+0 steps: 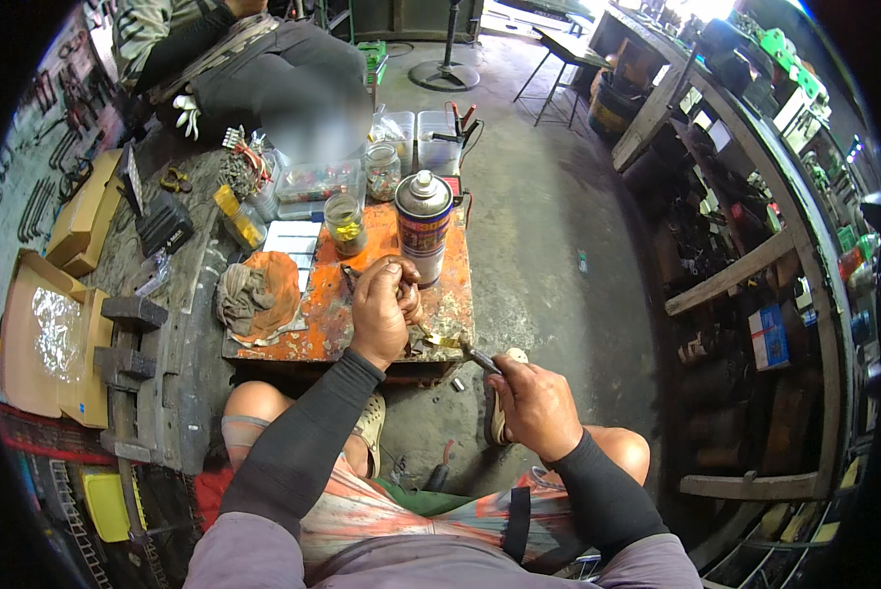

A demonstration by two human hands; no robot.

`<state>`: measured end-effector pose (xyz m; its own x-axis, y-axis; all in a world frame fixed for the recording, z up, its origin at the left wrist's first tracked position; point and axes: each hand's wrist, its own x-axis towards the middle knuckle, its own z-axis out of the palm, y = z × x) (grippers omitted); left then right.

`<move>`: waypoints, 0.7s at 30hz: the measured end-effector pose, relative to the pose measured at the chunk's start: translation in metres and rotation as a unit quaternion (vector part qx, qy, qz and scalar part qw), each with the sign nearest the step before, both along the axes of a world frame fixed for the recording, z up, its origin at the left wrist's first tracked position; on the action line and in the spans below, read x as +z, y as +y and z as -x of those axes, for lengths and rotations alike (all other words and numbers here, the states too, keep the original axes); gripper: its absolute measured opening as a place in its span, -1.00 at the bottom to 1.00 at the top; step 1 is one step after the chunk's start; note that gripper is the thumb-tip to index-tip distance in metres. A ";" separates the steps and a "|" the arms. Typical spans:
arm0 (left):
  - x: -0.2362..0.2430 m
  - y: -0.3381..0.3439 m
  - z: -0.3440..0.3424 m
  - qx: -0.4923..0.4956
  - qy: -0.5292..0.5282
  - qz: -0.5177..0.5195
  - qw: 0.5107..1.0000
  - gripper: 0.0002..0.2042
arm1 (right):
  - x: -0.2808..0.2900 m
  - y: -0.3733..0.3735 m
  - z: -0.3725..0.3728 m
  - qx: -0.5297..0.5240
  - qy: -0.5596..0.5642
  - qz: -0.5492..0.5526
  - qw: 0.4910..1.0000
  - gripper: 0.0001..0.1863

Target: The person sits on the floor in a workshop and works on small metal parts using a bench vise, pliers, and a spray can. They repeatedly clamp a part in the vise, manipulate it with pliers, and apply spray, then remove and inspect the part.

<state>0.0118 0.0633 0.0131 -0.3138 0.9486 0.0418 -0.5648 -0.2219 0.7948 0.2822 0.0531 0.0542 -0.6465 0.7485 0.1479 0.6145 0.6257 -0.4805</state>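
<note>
My left hand (382, 312) is closed in a curl above the worn orange tabletop (313, 336); whatever its fingers hold is hidden. A spray can (423, 228) stands upright just beyond it. My right hand (537, 404) grips a slim, dark-handled tool (482, 359), whose end points up and left at the table's front edge; its exact kind is unclear. Beside that end lies a small yellowish piece (444, 341). Left of my left hand sits a crumpled orange and grey rag (260, 296). Beyond the hand is a glass jar (345, 228) with yellow bits inside.
Another jar (383, 175) and clear plastic bins (438, 145) stand at the table's far end. Across from me sits a person (254, 74) in dark trousers. Open cardboard boxes (55, 339) lie on the left, and a wooden shelf frame (730, 270) runs along the right.
</note>
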 end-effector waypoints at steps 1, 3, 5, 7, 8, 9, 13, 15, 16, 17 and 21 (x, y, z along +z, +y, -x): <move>-0.004 -0.003 0.007 0.000 -0.007 -0.011 1.000 -0.72 | 0.001 -0.003 0.004 0.012 0.039 -0.016 0.999 -0.67; -0.007 0.001 0.003 -0.004 -0.003 -0.011 1.000 -0.72 | 0.023 -0.010 0.013 -0.005 0.138 -0.027 0.990 -0.71; -0.001 -0.002 -0.002 -0.005 0.014 -0.005 1.000 -0.72 | 0.031 -0.013 0.015 -0.020 0.182 -0.021 0.983 -0.72; -0.005 -0.002 -0.002 -0.011 -0.002 -0.013 1.000 -0.73 | 0.020 -0.006 0.009 -0.012 0.084 -0.013 0.996 -0.70; -0.004 -0.002 0.000 -0.015 -0.008 -0.019 1.000 -0.73 | 0.014 -0.002 0.008 -0.009 0.037 -0.010 0.999 -0.68; -0.004 -0.004 0.000 -0.014 -0.001 -0.012 1.000 -0.73 | 0.010 -0.002 0.008 -0.005 0.041 -0.005 0.999 -0.64; -0.001 -0.005 0.000 -0.019 0.007 0.003 1.000 -0.73 | 0.031 -0.016 0.015 -0.010 0.206 -0.073 0.976 -0.65; -0.005 -0.006 -0.001 -0.015 0.001 -0.003 1.000 -0.73 | 0.034 -0.014 0.013 -0.003 0.180 -0.049 0.982 -0.67; -0.003 -0.004 -0.001 -0.018 0.002 -0.011 1.000 -0.73 | 0.037 -0.012 0.013 -0.002 0.171 -0.042 0.984 -0.68; -0.002 -0.003 -0.002 0.001 0.008 0.004 1.000 -0.71 | 0.030 -0.007 0.015 -0.002 0.081 -0.041 0.996 -0.75; -0.009 -0.003 0.007 -0.012 -0.017 -0.010 1.000 -0.71 | 0.009 -0.005 0.018 -0.005 0.012 -0.007 1.000 -0.75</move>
